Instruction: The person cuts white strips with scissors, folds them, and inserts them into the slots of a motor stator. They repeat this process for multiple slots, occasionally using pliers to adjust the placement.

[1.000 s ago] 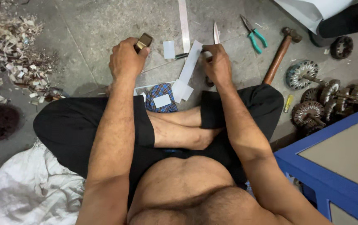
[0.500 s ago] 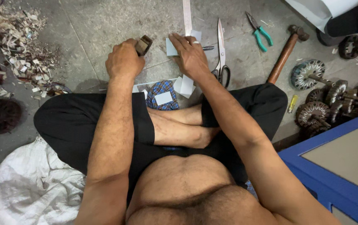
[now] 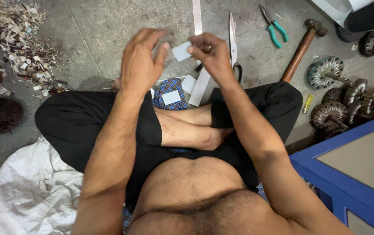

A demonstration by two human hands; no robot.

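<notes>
I sit cross-legged on a grey concrete floor. My right hand (image 3: 211, 54) is raised and pinches a small white paper piece (image 3: 181, 51) between fingers and thumb. My left hand (image 3: 141, 61) is lifted beside it, fingers spread, with its thumb close to the piece's left edge; nothing shows in its palm. Below the hands, more white paper strips (image 3: 200, 87) lie on the floor by my shins, next to a blue checked cloth (image 3: 168, 86) carrying another white piece (image 3: 171, 97).
Long scissors (image 3: 232, 35), teal-handled pliers (image 3: 276, 30) and a wooden-handled hammer (image 3: 299, 51) lie ahead to the right. Round wound motor cores (image 3: 324, 72) cluster at right above a blue table edge (image 3: 339, 150). Paper scraps (image 3: 17, 39) are piled at left, with a white sack (image 3: 34, 191) beside my left leg.
Both hands have risen from the floor and come together. My right hand picked up a white piece. The small brown block my left hand held is no longer visible.
</notes>
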